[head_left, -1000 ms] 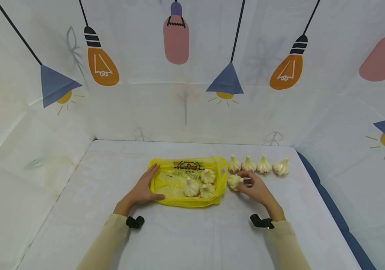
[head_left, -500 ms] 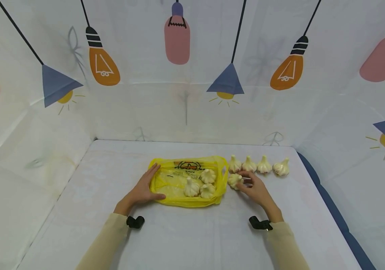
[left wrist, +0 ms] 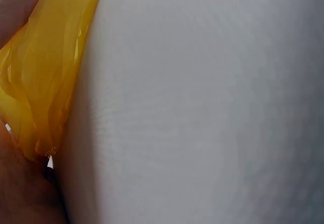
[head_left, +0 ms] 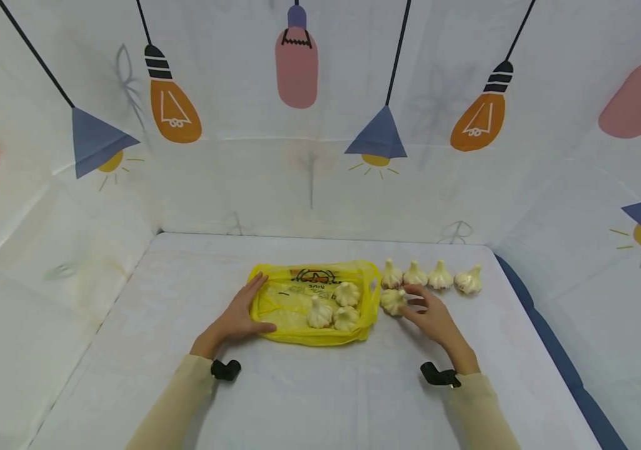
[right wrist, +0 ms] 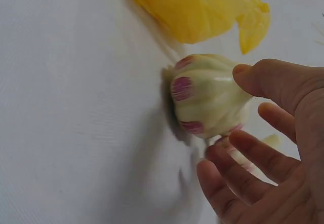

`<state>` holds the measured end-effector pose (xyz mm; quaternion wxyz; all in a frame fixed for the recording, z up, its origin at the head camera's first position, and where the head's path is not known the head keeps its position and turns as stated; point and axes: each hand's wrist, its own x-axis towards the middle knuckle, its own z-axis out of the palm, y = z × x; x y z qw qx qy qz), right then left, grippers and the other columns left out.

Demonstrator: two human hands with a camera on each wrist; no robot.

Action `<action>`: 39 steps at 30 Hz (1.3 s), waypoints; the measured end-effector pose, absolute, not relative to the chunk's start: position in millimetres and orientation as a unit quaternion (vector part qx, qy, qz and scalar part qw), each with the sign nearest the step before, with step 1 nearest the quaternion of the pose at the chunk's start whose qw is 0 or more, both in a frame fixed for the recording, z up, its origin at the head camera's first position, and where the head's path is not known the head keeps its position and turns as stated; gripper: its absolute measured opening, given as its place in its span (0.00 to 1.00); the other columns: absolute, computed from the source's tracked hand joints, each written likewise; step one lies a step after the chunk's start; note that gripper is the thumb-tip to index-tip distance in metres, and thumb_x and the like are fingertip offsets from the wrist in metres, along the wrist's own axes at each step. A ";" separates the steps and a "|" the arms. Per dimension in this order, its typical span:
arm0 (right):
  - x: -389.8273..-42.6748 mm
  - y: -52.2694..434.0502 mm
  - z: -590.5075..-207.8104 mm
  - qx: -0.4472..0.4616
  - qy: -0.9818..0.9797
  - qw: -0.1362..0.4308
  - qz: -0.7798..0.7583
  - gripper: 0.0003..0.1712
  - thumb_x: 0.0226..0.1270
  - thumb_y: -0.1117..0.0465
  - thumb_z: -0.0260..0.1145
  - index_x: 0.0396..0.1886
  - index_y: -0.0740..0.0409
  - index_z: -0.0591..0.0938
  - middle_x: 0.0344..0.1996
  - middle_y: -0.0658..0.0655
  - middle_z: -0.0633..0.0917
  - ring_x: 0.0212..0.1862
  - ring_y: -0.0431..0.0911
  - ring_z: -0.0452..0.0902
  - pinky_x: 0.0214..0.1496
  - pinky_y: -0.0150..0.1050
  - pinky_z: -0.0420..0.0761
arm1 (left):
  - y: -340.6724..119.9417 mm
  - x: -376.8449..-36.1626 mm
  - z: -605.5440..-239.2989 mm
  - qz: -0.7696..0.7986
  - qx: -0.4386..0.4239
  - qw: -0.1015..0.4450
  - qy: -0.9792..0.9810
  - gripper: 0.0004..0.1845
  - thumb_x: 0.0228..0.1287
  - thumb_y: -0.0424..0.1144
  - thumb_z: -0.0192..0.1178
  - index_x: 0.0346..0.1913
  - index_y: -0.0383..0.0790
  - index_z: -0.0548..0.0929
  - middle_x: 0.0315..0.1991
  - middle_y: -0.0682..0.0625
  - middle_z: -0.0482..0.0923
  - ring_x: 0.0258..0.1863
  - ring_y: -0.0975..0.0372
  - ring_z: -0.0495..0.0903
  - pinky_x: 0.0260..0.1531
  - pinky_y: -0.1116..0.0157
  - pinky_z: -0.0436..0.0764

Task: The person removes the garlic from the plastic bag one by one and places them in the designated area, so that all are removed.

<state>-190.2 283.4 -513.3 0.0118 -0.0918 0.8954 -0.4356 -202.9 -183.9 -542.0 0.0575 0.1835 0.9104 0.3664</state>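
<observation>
My right hand (head_left: 432, 317) is beside a garlic bulb (head_left: 392, 302) on the table, just right of a yellow plastic bag (head_left: 287, 338). In the right wrist view, the bulb (right wrist: 210, 95) shows purple patches; the thumb (right wrist: 258, 79) overlaps its neck while the other fingers stand apart, loosely bent. My left hand (head_left: 236, 317) rests on the bag's left end, thumb and fingers spread along its edge. On the right part of the bag sit three bulbs: one at the back (head_left: 347, 294) and two in front, including the left one (head_left: 319, 314).
Several garlic bulbs stand in a row behind the right hand, from one beside the bag (head_left: 392, 275) to the rightmost bulb (head_left: 468, 280). The white table (head_left: 320, 394) ends at a patterned back sheet (head_left: 242, 181). A dark blue edge (head_left: 545, 337) runs along the right.
My right hand has shifted slightly right, away from the front garlic bulb, which stays almost in place with more of its neck showing. The left hand and bag have not moved.
</observation>
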 end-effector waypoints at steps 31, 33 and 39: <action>-185.3 199.5 -442.5 -0.214 0.862 0.023 -0.458 0.25 0.67 0.51 0.65 0.62 0.49 0.74 0.58 0.57 0.79 0.56 0.57 0.78 0.54 0.50 0.80 | -184.8 -202.5 -543.6 0.376 0.182 0.046 0.907 0.61 0.42 0.61 0.74 0.77 0.52 0.51 0.79 0.50 0.39 0.76 0.46 0.43 0.68 0.37 0.50; -187.0 190.4 -440.4 -0.222 0.863 0.044 -0.451 0.26 0.67 0.50 0.65 0.62 0.48 0.73 0.59 0.55 0.78 0.56 0.57 0.77 0.55 0.51 0.79 | -184.6 -202.3 -543.0 0.378 0.181 0.047 0.907 0.61 0.41 0.62 0.74 0.77 0.51 0.51 0.79 0.50 0.39 0.76 0.46 0.43 0.68 0.36 0.50; -192.1 166.3 -437.4 -0.245 0.865 0.092 -0.428 0.29 0.66 0.50 0.65 0.66 0.48 0.71 0.63 0.52 0.75 0.59 0.56 0.75 0.59 0.52 0.77 | -184.3 -202.5 -542.6 0.376 0.181 0.049 0.907 0.61 0.41 0.63 0.73 0.77 0.51 0.51 0.79 0.50 0.39 0.76 0.45 0.44 0.68 0.36 0.50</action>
